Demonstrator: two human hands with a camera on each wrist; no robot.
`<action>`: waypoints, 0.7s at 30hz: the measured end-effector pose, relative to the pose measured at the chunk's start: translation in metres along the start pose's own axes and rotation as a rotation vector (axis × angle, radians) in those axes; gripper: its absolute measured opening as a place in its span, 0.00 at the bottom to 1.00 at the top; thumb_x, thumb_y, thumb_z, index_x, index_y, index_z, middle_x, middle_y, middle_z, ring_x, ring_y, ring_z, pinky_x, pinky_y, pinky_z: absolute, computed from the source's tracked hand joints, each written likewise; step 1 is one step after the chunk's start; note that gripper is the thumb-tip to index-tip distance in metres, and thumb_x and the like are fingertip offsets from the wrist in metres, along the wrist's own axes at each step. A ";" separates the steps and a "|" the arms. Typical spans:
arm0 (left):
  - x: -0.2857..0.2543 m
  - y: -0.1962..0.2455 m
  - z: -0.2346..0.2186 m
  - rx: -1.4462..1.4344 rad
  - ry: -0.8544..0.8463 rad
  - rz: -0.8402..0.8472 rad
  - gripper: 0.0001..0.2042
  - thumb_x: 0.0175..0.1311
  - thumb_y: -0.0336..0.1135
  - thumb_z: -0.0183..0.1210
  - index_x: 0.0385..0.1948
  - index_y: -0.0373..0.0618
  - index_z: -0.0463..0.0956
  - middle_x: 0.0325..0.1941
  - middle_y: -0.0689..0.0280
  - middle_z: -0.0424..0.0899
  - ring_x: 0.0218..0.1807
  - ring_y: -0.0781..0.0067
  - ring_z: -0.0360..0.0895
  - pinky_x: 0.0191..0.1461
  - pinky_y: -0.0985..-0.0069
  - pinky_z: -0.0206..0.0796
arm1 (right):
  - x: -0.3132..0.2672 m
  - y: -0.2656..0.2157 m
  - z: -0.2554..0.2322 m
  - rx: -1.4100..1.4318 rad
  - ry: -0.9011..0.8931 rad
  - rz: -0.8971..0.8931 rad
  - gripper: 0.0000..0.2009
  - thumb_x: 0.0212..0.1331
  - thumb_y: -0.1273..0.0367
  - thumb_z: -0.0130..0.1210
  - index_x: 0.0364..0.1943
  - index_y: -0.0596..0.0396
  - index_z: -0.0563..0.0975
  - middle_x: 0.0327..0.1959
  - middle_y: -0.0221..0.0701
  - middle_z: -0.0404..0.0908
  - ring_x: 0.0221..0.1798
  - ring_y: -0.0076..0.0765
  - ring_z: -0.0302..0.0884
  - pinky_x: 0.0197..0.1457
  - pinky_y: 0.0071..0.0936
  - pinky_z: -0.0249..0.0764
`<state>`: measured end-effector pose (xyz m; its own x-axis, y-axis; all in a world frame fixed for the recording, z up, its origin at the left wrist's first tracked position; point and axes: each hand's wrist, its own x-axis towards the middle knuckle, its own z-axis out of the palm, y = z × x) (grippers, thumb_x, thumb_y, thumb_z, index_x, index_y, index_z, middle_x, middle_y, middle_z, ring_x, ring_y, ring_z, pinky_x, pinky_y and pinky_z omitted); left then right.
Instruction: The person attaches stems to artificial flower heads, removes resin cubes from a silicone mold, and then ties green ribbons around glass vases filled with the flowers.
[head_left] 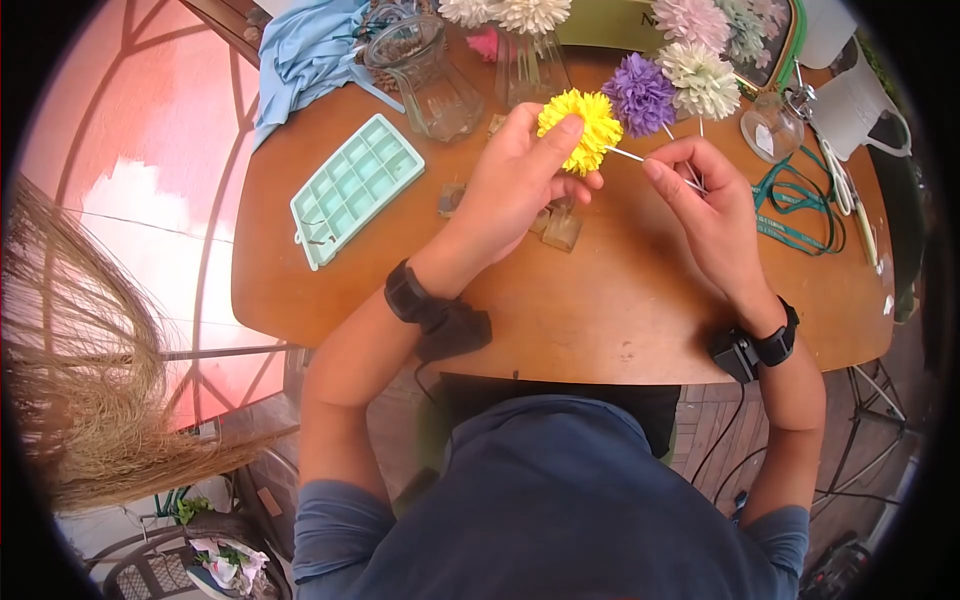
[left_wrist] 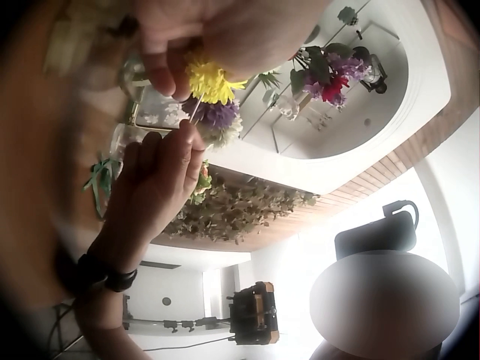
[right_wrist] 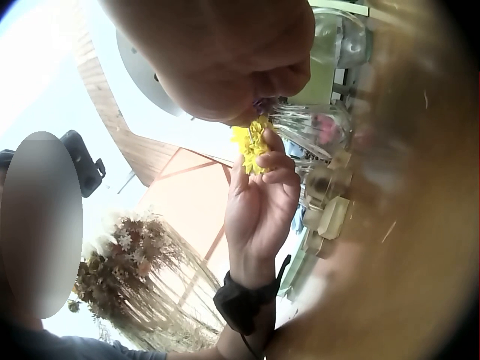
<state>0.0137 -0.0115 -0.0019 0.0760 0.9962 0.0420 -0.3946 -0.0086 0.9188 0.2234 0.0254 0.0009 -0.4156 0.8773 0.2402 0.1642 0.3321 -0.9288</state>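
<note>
A yellow artificial flower [head_left: 580, 130] with a ruffled round head is held above the table. My left hand [head_left: 505, 180] grips the flower head, its thumb lying over the petals. With thumb and fingertips my right hand [head_left: 710, 205] pinches the thin white stem [head_left: 625, 153], a short way from the head. In the left wrist view, the stem runs from the yellow flower [left_wrist: 212, 81] down to the right hand [left_wrist: 154, 180]. The right wrist view shows the left hand's fingers [right_wrist: 277, 166] curled around the petals. A purple flower [head_left: 640, 95] stands just behind the stem.
A mint ice cube tray [head_left: 358, 190] lies on the left of the wooden table [head_left: 600, 330]. Behind it stands a glass vase [head_left: 425, 80]. Small clear blocks [head_left: 562, 230] sit beneath my left hand. At right are a green lanyard [head_left: 800, 205], a glass jar [head_left: 772, 130] and a white pitcher [head_left: 855, 105].
</note>
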 end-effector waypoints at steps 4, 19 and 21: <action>0.001 -0.002 -0.001 0.027 -0.006 0.024 0.15 0.74 0.40 0.52 0.51 0.38 0.63 0.46 0.59 0.79 0.37 0.72 0.80 0.37 0.77 0.73 | 0.001 0.002 -0.001 -0.011 0.008 -0.012 0.06 0.66 0.68 0.58 0.37 0.56 0.77 0.22 0.13 0.62 0.27 0.10 0.55 0.28 0.15 0.53; -0.001 -0.005 0.002 0.260 -0.080 0.113 0.13 0.74 0.39 0.53 0.49 0.39 0.65 0.38 0.66 0.80 0.34 0.83 0.77 0.36 0.84 0.70 | 0.001 0.003 -0.001 0.018 -0.087 0.025 0.07 0.68 0.67 0.56 0.37 0.56 0.76 0.24 0.14 0.63 0.27 0.10 0.55 0.29 0.14 0.54; -0.002 -0.003 0.002 0.302 -0.070 0.165 0.13 0.74 0.38 0.54 0.48 0.39 0.66 0.37 0.68 0.80 0.33 0.84 0.76 0.35 0.85 0.69 | 0.002 0.007 -0.001 0.039 -0.151 0.030 0.09 0.70 0.65 0.53 0.36 0.55 0.76 0.24 0.14 0.63 0.28 0.10 0.55 0.30 0.14 0.54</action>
<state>0.0165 -0.0140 -0.0037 0.1001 0.9712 0.2164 -0.1190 -0.2042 0.9717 0.2251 0.0298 -0.0051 -0.5415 0.8234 0.1699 0.1444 0.2902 -0.9460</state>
